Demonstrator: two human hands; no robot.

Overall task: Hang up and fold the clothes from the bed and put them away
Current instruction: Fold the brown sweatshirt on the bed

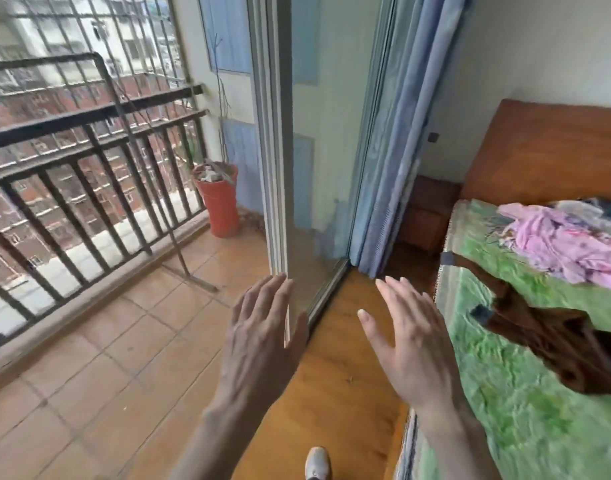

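Both hands empty: left hand [259, 336] and right hand [409, 344] raised with fingers spread, no grip on anything. Clothes lie unfolded on the bed [498, 403]: pink pile [567, 244] near the headboard, brown garment [553, 336] closer. Judged early stage: nothing visibly hung or folded, at least 2 items left.

A strip of bare orange wooden floor [335, 375] ran open between the pale sliding glass door frame [276, 168] and the green-covered bed [505, 393]. A brown garment [553, 337] and a pink clothes heap [570, 244] occupied the bed; a black metal balcony railing [72, 168] closed the left.
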